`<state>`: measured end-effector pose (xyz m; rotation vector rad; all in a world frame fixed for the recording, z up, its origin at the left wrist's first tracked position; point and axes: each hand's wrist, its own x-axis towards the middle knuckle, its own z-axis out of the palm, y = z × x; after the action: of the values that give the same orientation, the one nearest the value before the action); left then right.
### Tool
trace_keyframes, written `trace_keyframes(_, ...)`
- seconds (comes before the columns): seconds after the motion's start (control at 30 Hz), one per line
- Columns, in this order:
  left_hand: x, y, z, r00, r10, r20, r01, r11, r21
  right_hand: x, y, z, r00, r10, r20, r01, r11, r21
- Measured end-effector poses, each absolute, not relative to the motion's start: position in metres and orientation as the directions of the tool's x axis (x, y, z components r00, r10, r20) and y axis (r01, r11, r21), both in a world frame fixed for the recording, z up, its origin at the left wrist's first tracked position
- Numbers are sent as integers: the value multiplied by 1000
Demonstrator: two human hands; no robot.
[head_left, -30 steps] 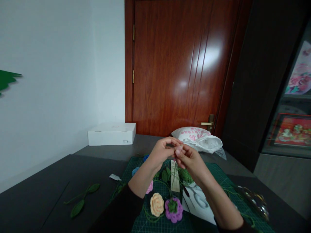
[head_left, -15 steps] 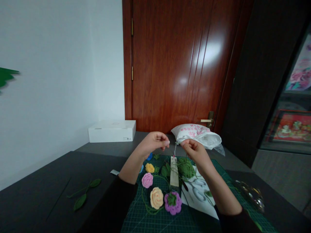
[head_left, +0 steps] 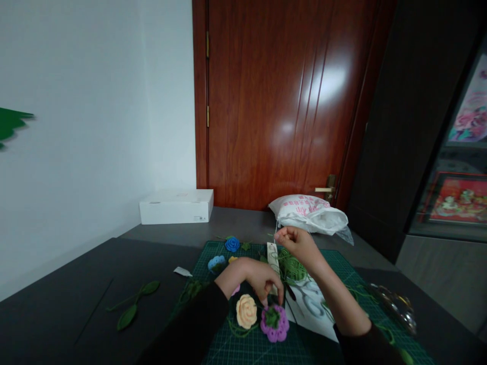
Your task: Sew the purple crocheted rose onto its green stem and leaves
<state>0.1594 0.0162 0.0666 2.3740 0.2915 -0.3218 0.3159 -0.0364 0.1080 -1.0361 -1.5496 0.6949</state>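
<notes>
Though blurred, right hand (head_left: 297,243) perhaps pinching thread (head_left: 276,223); left hand (head_left: 254,279), grip unclear, by purple crochet flower (head_left: 274,324).

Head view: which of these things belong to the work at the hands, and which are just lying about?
Part of the work:
left hand, beside the purple crocheted flower
right hand, pinching a thin strand
pale wooden strip
green yarn ball
peach crocheted rose

Lying about:
white box
white plastic sack
crocheted leaf sprig
</notes>
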Motion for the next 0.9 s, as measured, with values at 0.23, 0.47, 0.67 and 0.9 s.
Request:
trace_keyframes(0.23,159,18,62,963,189,-190,262,-810,524,320,-33,104,-21,878,478,302,461,-834)
trace_keyframes(0.47,168,21,44,944,318,-90,329,-876,353,319,-33,104,-31,876,480,325,464,-824)
trace_keyframes(0.67,172,16,25,934,345,-90,356,-885,300,321,-32,104,-33,877,479,316,464,-828)
trace_keyframes(0.9,166,24,37,928,370,-37,348,-830,436,321,-37,110,-22,874,486,251,476,-843)
